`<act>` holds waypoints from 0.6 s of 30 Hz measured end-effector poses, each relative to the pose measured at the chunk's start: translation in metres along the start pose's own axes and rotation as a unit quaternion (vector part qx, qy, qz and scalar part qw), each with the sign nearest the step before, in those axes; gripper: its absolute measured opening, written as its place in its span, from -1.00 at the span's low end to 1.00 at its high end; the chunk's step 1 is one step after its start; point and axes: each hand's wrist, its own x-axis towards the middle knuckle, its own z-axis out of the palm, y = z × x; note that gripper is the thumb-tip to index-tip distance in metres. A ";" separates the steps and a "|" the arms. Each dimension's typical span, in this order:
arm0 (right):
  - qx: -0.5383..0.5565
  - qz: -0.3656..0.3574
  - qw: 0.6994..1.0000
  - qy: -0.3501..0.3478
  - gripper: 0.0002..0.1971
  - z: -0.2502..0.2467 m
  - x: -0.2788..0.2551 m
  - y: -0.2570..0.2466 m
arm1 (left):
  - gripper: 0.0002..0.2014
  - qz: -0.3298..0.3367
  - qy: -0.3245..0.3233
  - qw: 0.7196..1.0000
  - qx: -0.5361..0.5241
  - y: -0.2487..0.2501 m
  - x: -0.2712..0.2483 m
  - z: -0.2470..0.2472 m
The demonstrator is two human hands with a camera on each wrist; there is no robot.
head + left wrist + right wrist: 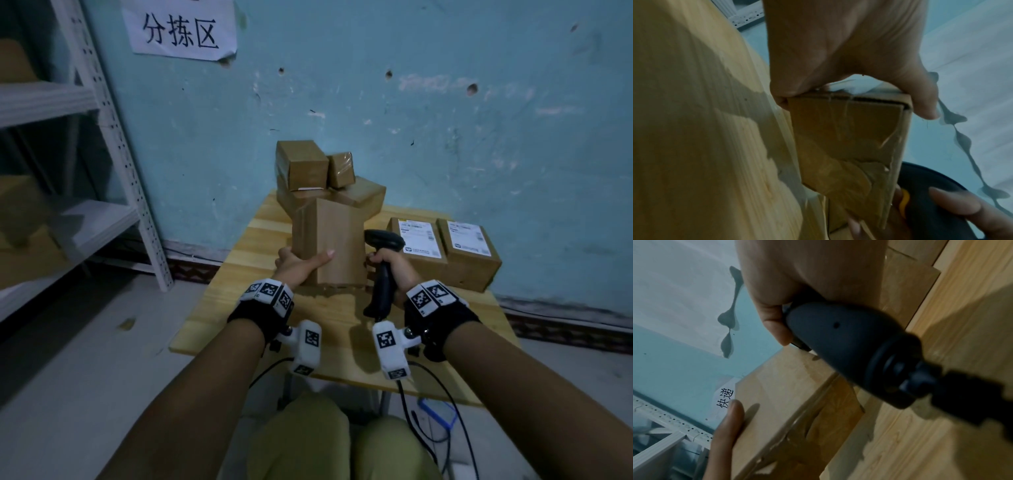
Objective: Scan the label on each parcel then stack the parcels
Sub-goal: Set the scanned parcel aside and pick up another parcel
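Note:
My left hand [301, 262] grips a brown cardboard parcel [329, 240] stood on end above the wooden table [239, 270], thumb across its near face. The left wrist view shows the parcel [846, 146] pinched between thumb and fingers [920, 100]. My right hand [394, 265] holds a black barcode scanner [382, 274] by its handle, just right of the parcel. The scanner handle [849, 345] fills the right wrist view, with the parcel [789, 405] beside it. No label shows on the parcel's visible faces.
A pile of several brown parcels [318, 174] stands at the back of the table against the blue wall. Two parcels with white labels [442, 250] lie at the right. A white metal shelf rack [113, 144] stands at the left. Cables [442, 404] hang below the table's front.

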 end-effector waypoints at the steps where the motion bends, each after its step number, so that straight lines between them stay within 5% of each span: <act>1: 0.004 0.000 1.000 -0.002 -0.85 -0.001 0.001 0.001 | 0.05 -0.002 -0.002 1.000 -0.004 0.000 -0.001 0.000; 8: 0.043 0.027 0.999 -0.019 -0.80 0.001 -0.003 -0.001 | 0.39 -0.035 -0.030 0.996 -0.081 -0.015 0.026 0.003; 10: 0.044 0.027 0.998 -0.024 -0.81 0.000 -0.005 -0.001 | 0.25 -0.057 -0.059 0.989 -0.124 -0.014 0.023 0.001; 13: 0.039 0.020 0.999 -0.019 -0.82 0.000 -0.006 -0.001 | -0.28 -0.068 -0.100 0.979 -0.165 -0.001 -0.008 -0.001; 18: 0.072 -0.005 0.997 -0.008 -0.83 0.000 -0.002 0.000 | -0.36 -0.092 -0.122 0.968 -0.199 -0.010 -0.003 0.001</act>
